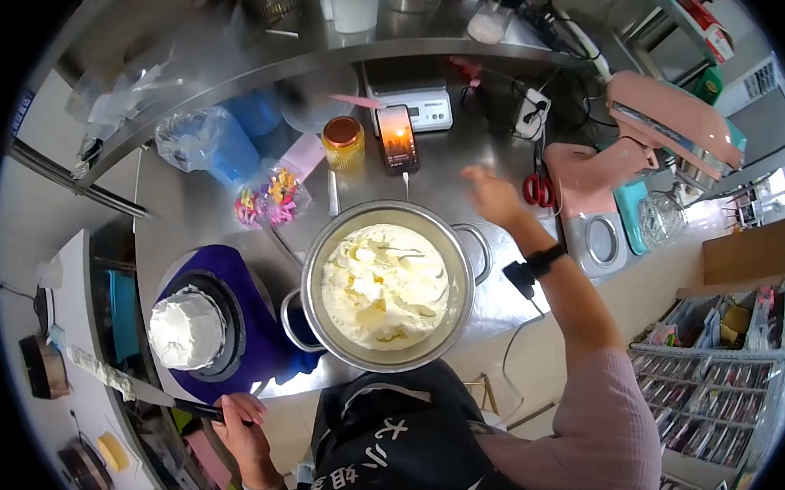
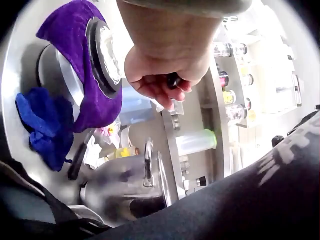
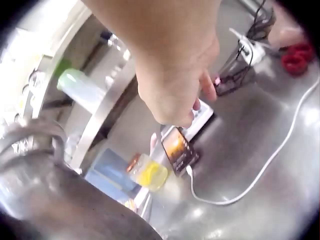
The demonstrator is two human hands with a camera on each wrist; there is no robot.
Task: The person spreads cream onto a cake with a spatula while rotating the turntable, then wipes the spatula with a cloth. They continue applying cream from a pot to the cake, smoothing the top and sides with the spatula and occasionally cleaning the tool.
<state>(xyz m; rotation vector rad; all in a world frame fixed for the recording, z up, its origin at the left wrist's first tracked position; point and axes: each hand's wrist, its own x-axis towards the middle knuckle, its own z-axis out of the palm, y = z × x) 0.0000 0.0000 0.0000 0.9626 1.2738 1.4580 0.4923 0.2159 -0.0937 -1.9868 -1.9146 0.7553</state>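
Note:
My left hand [image 1: 244,436] grips the black handle [image 1: 201,409] of a long spatula whose blade [image 1: 115,376] is smeared with white cream. In the left wrist view, that hand's [image 2: 165,75] fingers curl round the dark handle end. A white cream-coated cake [image 1: 186,328] sits on a dark turntable over purple cloth, beyond the left hand. My right hand [image 1: 499,199] hovers above the steel table, right of the phone [image 1: 398,140], with nothing visible in it; the right wrist view shows the hand [image 3: 175,90] with fingers bent loosely. A large steel pot [image 1: 311,313] of pale whipped cream stands between the hands.
A pink stand mixer [image 1: 584,182] and red-handled scissors [image 1: 538,189] are at the right. Behind the pot stand a yellow jar [image 1: 344,145] and a white scale [image 1: 430,110]. A white cable [image 3: 260,175] crosses the table. A steel shelf [image 1: 312,57] spans the back.

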